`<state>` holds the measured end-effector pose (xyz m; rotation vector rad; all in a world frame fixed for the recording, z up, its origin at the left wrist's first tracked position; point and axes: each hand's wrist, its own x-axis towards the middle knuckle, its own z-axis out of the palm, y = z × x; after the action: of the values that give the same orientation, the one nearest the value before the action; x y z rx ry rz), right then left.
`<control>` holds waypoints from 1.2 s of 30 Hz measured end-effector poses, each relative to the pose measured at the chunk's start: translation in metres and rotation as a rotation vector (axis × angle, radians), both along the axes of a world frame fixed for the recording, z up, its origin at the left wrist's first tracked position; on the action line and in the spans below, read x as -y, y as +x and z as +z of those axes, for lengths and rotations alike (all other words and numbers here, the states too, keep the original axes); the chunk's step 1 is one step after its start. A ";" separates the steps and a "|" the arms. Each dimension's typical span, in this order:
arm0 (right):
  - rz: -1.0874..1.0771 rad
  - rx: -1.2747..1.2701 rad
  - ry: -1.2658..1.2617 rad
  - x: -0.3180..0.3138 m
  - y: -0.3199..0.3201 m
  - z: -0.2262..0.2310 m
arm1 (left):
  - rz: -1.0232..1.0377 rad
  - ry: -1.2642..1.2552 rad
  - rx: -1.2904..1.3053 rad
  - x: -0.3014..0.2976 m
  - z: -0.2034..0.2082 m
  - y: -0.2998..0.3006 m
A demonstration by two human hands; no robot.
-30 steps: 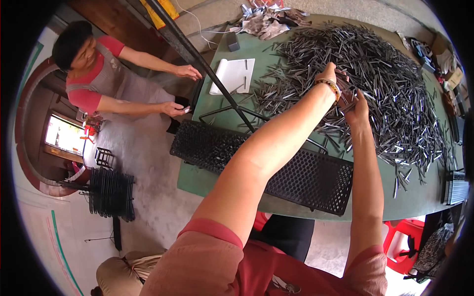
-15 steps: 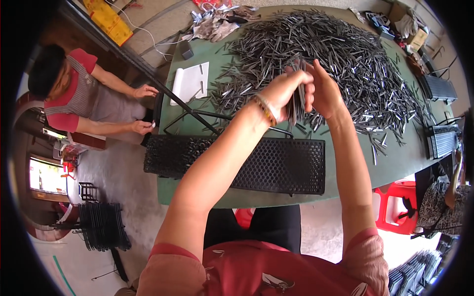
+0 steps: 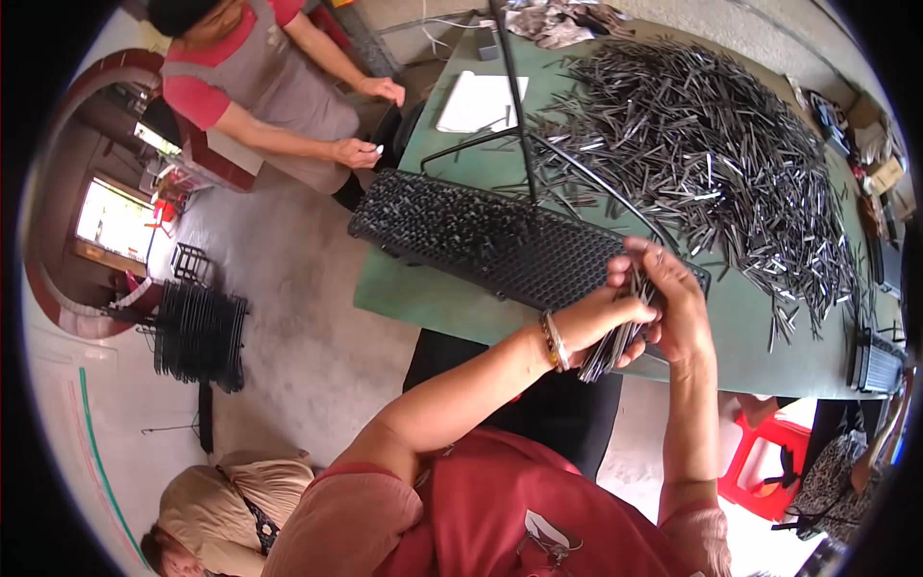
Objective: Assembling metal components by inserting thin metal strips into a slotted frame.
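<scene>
Close in front of my body, my left hand (image 3: 598,322) is wrapped round a bundle of thin dark sticks (image 3: 608,354), whose ends poke out below the fingers. My right hand (image 3: 685,313) curls round the same bundle from the other side, its fingers against the upper ends. Just beyond both hands lies a long black perforated tray (image 3: 567,258) with a thin frame. Its left part is filled with many upright sticks; the holes toward the right show bare. A large loose pile of similar sticks (image 3: 711,144) spreads over the green table (image 3: 413,293).
Across the table's left end, a person (image 3: 279,106) in an apron holds a small white thing. White paper (image 3: 481,101) lies near the tray. Another person (image 3: 226,510) is at the lower left. A red stool (image 3: 769,466) stands at right, black racks (image 3: 197,332) at left.
Both hands have come back from the pile toward my body, carrying the bundle, and the right hand has closed round it. The view has turned, bringing a second person in at lower left.
</scene>
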<state>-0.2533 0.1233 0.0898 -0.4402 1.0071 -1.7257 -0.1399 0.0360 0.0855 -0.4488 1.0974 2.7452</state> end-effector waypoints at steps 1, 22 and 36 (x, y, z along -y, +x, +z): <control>0.018 0.011 0.012 0.000 0.011 -0.003 | 0.033 -0.002 0.006 -0.001 -0.004 0.013; 0.075 -0.038 0.183 0.078 0.146 -0.032 | 0.256 0.046 0.021 0.046 -0.046 0.149; -0.070 -0.131 0.106 0.086 0.139 -0.045 | 0.435 -0.012 -0.023 0.068 -0.040 0.147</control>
<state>-0.1145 0.0378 0.0445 -0.4585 1.2148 -1.7132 0.0074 -0.0315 0.0454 -0.7377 1.1350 3.1182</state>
